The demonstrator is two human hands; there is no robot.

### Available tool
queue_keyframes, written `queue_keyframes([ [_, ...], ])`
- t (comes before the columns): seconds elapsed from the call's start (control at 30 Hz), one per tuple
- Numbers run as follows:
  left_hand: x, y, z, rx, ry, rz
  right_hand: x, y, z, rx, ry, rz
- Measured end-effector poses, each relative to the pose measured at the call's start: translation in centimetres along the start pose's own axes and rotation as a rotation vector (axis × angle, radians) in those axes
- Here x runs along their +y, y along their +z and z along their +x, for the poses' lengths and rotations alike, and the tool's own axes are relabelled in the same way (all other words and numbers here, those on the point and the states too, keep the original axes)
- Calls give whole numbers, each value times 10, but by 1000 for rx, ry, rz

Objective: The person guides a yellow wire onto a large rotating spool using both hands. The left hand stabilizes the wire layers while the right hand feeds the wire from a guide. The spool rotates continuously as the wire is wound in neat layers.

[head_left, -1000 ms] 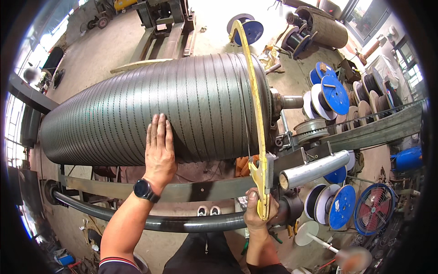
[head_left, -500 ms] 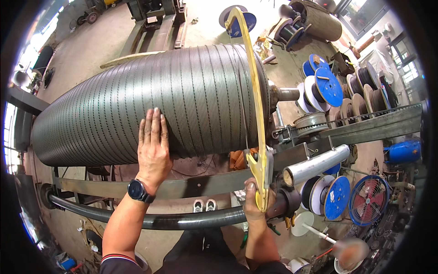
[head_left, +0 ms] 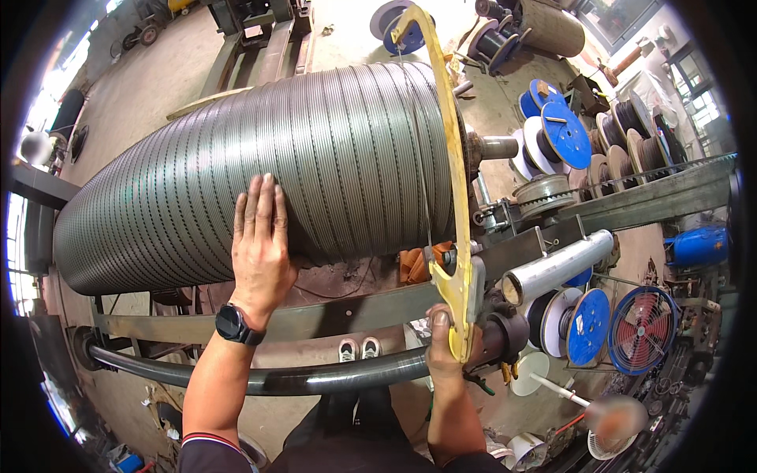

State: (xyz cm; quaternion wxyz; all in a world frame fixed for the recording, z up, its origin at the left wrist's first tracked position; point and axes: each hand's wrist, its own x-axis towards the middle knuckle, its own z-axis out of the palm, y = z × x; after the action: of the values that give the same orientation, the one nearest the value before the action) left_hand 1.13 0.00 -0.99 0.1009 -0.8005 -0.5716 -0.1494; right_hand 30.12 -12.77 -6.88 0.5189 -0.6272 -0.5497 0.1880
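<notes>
A yellow-framed hacksaw (head_left: 453,150) stands upright over the right end of a large grey, ridged drum (head_left: 181,165), its thin blade running across the drum's surface. My right hand (head_left: 443,343) is closed round the saw's handle, beside the black horizontal bar (head_left: 331,378). My left hand (head_left: 262,256) lies flat on the drum's near side, fingers stretched out and close together; a dark watch (head_left: 240,325) is on that wrist. Rows of fine dark stitch-like marks circle the drum. Whether the blade has cut into the surface is too fine to see.
A steel beam (head_left: 189,327) crosses between me and the drum. At the right are a silver tube (head_left: 560,266), blue-flanged reels (head_left: 565,142) and a red-and-blue fan (head_left: 643,331). Forklift forks (head_left: 264,63) lie beyond the drum. My shoes (head_left: 359,350) show below the beam.
The whole view has shifted slightly, with drum and saw sitting a little higher in the picture. My left hand stays flat on the drum; my right keeps its grip on the hacksaw.
</notes>
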Motion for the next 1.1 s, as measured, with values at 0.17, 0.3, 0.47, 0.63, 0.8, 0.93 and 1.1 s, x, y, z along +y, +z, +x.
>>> queue_keyframes([
  [0.17, -2, 6, 1, 19, 28, 84, -7, 10, 28, -32, 53, 50],
  [0.3, -6, 7, -2, 32, 35, 21, -3, 0, -21, 44, 39, 162],
  [0.47, 1, 2, 2, 8, -9, -53, 2, 9, 7, 17, -68, 10],
  [0.63, -5, 8, -3, 44, 12, -46, 2, 3, -1, 2, -10, 44],
  [0.8, -4, 10, -3, 23, 17, -65, -1, 0, 2, -3, -68, 16],
  [0.93, -4, 8, -2, -4, 31, 18, -11, 15, 45, 10, -98, 74],
  [1.1, -4, 6, -3, 26, -7, -104, -4, -4, -8, 3, -29, 60],
])
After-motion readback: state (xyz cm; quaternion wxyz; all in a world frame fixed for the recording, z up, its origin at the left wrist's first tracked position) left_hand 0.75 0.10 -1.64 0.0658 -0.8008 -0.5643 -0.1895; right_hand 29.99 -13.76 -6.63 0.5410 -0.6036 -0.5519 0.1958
